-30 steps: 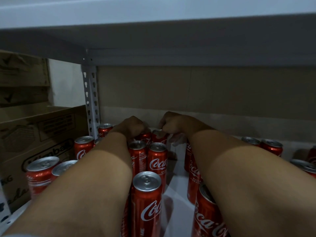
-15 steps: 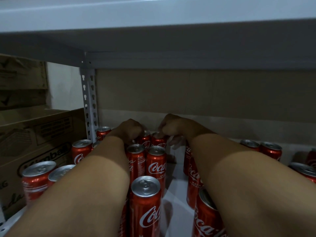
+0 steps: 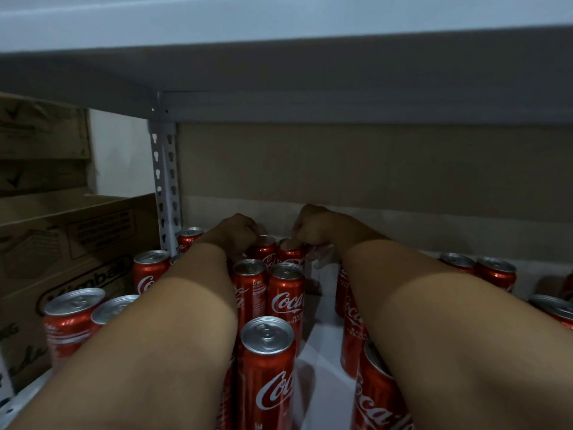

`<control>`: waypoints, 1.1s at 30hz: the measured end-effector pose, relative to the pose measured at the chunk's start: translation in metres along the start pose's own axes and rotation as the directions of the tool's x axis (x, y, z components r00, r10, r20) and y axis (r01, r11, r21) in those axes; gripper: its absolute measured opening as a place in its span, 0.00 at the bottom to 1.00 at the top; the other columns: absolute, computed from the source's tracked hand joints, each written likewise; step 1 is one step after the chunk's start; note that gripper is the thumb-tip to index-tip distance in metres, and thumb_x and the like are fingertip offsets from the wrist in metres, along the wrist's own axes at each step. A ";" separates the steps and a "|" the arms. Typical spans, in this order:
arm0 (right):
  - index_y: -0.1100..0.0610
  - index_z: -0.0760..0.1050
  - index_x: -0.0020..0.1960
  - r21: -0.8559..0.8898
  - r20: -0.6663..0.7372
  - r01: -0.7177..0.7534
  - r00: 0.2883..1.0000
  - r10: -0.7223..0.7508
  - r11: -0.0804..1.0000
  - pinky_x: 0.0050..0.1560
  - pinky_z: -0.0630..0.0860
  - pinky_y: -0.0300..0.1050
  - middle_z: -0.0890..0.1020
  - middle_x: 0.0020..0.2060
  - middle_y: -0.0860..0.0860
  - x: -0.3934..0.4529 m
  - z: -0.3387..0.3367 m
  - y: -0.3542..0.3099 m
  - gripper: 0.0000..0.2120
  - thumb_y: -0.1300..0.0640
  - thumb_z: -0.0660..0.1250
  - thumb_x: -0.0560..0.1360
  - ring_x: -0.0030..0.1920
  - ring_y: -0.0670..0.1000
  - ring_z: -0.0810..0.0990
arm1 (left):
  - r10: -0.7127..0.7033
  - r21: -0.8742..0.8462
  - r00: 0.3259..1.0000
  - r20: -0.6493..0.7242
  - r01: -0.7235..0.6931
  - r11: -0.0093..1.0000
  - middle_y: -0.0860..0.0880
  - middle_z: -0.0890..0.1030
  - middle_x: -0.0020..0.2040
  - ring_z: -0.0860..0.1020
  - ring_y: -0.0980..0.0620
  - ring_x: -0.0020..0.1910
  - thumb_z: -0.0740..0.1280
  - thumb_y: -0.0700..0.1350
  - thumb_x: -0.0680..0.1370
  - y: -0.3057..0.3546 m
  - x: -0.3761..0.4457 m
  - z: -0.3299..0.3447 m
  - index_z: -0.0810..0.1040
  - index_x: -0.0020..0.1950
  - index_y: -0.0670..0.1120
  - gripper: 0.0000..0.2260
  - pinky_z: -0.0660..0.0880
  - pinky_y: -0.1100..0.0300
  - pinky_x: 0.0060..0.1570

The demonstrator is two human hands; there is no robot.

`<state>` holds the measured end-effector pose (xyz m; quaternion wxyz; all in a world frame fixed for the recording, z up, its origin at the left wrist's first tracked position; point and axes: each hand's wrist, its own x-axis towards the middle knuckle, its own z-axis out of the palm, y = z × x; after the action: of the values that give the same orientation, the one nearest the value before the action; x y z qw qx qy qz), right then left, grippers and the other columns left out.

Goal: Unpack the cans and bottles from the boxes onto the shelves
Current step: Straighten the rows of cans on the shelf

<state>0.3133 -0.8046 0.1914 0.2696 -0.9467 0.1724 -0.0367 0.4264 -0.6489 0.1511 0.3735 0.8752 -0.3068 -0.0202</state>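
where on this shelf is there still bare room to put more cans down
One bare strip of white shelf runs between the middle column of cans and the cans under the right arm. Left of the middle column it is crowded. Both hands fill the back.

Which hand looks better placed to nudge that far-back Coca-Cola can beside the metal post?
Left, probably. The left hand sits nearer the can by the post; the right hand would have to cross over.

Left hand (image 3: 237,234) and right hand (image 3: 311,229) gripping rear red cans (image 3: 286,301), white shelf (image 3: 325,395), cardboard box (image 3: 74,243) left
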 end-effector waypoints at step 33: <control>0.53 0.83 0.56 -0.005 0.045 0.313 0.949 -0.312 0.950 0.55 0.82 0.45 0.84 0.54 0.49 -0.059 -0.022 -0.021 0.14 0.54 0.78 0.72 0.52 0.48 0.83 | -0.148 -0.156 0.972 0.182 0.177 0.972 0.40 0.83 0.59 0.83 0.41 0.53 0.69 0.44 0.82 0.052 -0.063 -0.045 0.80 0.63 0.38 0.12 0.82 0.46 0.58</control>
<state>0.2607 -0.7780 0.2227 0.2582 -0.9643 0.0147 -0.0572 0.3600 -0.6129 0.2057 0.4168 0.8573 -0.2615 -0.1513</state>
